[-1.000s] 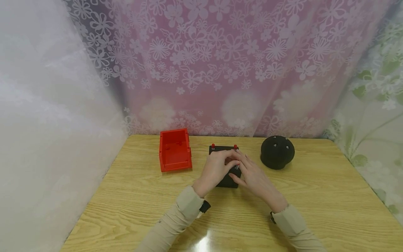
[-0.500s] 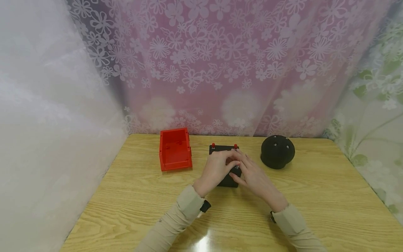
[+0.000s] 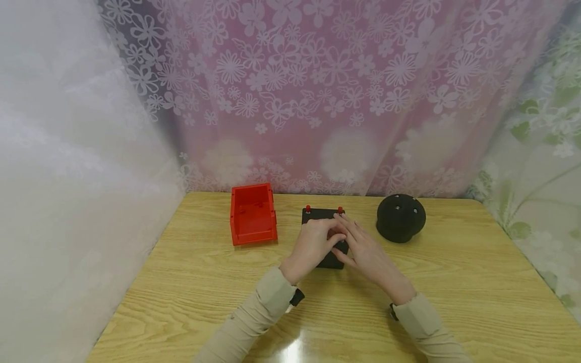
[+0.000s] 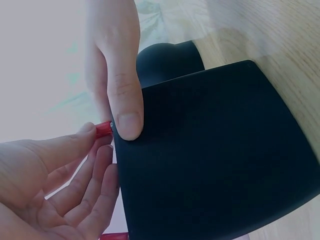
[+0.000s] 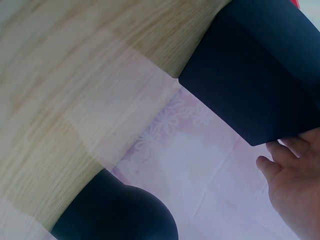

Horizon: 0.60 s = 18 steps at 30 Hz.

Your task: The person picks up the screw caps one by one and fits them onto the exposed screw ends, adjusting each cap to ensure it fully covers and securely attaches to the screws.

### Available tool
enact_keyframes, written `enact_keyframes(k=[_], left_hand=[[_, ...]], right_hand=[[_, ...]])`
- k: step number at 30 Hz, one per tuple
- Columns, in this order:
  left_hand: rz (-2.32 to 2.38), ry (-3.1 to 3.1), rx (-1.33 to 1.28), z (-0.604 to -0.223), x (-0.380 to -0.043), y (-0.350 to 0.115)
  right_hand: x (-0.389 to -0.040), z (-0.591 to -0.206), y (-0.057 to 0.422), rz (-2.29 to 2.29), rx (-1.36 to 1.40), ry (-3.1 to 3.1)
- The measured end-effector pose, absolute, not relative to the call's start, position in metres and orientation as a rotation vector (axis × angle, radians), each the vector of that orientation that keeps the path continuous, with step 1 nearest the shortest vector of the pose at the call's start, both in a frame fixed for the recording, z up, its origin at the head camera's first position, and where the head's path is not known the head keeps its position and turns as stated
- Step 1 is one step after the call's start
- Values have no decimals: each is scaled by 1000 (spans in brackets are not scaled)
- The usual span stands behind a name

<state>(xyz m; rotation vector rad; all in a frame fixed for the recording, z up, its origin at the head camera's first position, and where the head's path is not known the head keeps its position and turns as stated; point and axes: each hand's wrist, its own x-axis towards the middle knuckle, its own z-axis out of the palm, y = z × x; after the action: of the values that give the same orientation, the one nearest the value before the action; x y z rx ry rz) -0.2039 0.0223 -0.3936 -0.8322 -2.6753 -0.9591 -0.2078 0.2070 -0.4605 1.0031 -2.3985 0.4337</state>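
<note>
Poses have barely changed: left hand [image 3: 312, 246] pinches red peg [image 4: 103, 129], right hand [image 3: 368, 256] straight-fingered on black box [image 4: 212, 155].

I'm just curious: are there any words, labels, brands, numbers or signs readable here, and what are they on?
None: no writing shows on the black box, red bin or black domed object from these angles.
The curtain carries only flower patterns.
</note>
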Motion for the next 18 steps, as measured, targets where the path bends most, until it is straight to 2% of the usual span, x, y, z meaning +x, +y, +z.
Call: enact_keyframes(k=[10,18], left_hand=[[-927,-2648,-818,-390,-202,21],[-1053,-2545,-755,-384,-204,2]], right_hand=[[-208,-459,209,433,1004,-2434],[-205,-457,207,428,959,-2494]])
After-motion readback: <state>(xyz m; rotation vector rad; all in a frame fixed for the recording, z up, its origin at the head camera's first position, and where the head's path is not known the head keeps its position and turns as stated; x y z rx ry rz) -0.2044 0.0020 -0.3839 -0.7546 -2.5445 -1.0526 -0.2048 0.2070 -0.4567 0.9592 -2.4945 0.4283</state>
